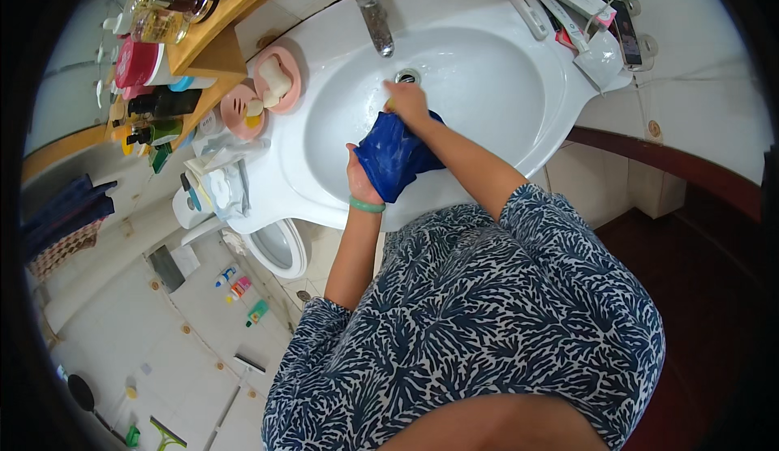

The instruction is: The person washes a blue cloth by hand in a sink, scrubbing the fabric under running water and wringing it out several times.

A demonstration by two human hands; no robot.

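A wet blue cloth [394,156] with whitish, lather-like streaks is spread over my left hand [363,178], above the near side of the white washbasin [499,80]. My left hand supports it from below and at its left edge, thumb up, with a green bangle [367,205] at the wrist. My right hand [409,102], slightly blurred, is curled at the far end of the cloth. Between its fingers shows a small yellowish piece [389,105], perhaps soap, mostly hidden. Just beyond lies the drain [408,76], below the metal faucet [376,22].
Two pink soap dishes [292,80] with pieces of soap stand on the left rim, near a pack of wipes [226,186]. Bottles crowd a wooden shelf [210,55] above. Tubes, boxes and a phone [627,34] lie at the right end. A toilet [283,250] is below left.
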